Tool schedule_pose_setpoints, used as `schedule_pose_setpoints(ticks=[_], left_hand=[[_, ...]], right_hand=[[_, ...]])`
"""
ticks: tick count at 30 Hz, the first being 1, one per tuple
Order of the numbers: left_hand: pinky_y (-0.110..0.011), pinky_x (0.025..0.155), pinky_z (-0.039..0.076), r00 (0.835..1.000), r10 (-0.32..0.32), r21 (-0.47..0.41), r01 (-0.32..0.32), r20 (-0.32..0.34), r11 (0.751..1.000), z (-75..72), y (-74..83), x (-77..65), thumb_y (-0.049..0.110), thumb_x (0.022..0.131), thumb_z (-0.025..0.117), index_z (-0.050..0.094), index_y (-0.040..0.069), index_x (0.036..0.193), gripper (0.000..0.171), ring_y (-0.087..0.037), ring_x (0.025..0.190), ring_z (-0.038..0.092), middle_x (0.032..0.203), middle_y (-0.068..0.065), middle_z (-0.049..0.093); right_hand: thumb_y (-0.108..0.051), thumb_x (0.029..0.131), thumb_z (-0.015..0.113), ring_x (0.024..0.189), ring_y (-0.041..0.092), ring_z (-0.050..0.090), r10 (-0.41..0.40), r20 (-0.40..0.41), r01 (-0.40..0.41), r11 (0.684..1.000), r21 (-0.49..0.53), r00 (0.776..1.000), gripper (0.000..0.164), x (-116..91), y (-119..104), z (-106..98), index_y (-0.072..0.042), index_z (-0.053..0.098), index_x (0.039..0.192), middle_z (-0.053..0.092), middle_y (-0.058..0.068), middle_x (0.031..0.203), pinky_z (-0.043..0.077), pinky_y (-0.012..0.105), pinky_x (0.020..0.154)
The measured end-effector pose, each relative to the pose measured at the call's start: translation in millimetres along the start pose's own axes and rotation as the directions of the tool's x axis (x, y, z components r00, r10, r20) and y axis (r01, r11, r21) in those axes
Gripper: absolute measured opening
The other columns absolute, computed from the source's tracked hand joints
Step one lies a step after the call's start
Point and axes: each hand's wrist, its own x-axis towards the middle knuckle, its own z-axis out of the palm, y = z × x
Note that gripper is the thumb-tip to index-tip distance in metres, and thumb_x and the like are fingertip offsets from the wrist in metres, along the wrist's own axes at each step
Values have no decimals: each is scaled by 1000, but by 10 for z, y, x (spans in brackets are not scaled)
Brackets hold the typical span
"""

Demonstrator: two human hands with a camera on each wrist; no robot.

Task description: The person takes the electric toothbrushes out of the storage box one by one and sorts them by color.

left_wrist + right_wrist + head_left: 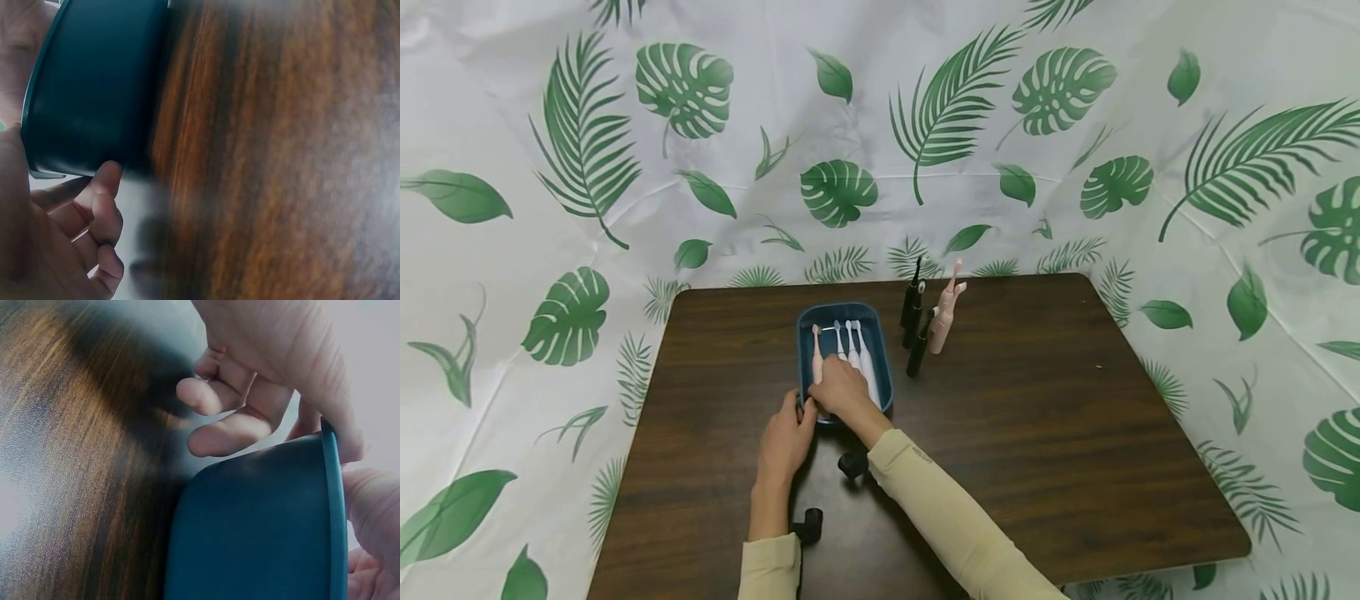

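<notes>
A dark blue plastic bin (886,362) sits on the table, holding a pink electric toothbrush (817,346) at its left side and several white electric toothbrushes (867,367) beside it. My left hand (786,442) grips the bin's near left corner. In the left wrist view its thumb lies over the rim while the fingers (107,215) curl against the outer wall. My right hand (844,390) reaches over the near rim, curled at the pink toothbrush's handle. Its fingertips are hidden inside the bin; the right wrist view shows the hand (378,512) beyond the rim.
Right of the bin, several black electric toothbrushes (916,354) and a pink one (943,321) stand upright on the dark wooden table (1037,433). A leaf-patterned white sheet (760,208) hangs behind. Black wrist-camera mounts (808,527) sit at both wrists.
</notes>
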Motion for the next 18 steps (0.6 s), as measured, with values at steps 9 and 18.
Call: schedule_pose_setpoints(ticks=[9, 18], left_hand=[[-46, 71, 46, 999, -30, 28, 29, 22, 999, -5, 28, 3, 53, 113, 39, 54, 6, 147, 60, -25, 70, 57, 78, -5, 59], [-50, 76, 48, 999, -52, 59, 51, 17, 997, -27, 59, -11, 51, 113, 38, 55, 6, 146, 58, -27, 77, 59, 83, -6, 61]], right_hand=[[-33, 89, 78, 72, 24, 61, -52, 9, 51, 990, 131, 999, 34, -68, 25, -77, -7, 67, 107, 64, 8, 96, 51, 41, 63], [-26, 90, 78, 70, 20, 67, -49, 47, 34, 958, 286, 998, 30, -192, -25, -213, -5, 69, 109, 70, 8, 91, 54, 36, 61]])
